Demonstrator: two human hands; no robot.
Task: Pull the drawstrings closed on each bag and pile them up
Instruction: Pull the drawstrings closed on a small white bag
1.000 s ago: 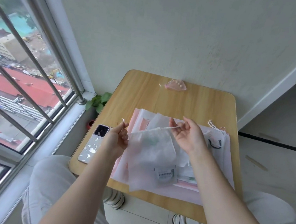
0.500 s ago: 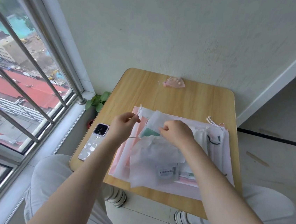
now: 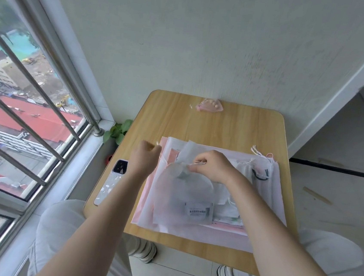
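Looking down from the head camera, I see both bare hands working over a translucent white drawstring bag (image 3: 184, 196) that lies on top of a spread of flat white and pink bags (image 3: 260, 233) on the wooden tabletop (image 3: 227, 129). My right hand (image 3: 215, 167) sits over the bag's gathered mouth, its grip pressed together on a thin white drawstring (image 3: 198, 162) right at the puckered neck. My left hand (image 3: 146, 156) is held just beside the left edge of the spread, its grip curled closed and pinching the other end of the cord, a fine strand of which runs from it toward the bag's neck. The bag's top is bunched into a rounded shoulder, and a white label (image 3: 197, 211) with dark print shows through near its lower right corner. At the far right of the spread a small white pouch (image 3: 260, 171) lies with a dark cord visible and loose white string ends (image 3: 257, 150) fanned out at the upper corner. A phone (image 3: 113, 181) in a pale patterned case lies face down at the tabletop's left edge, apart from the bags. A small pink pouch (image 3: 209, 106) rests alone at the far edge against the wall. Green plant leaves (image 3: 117, 131) show between the tabletop and the barred window (image 3: 29, 108).
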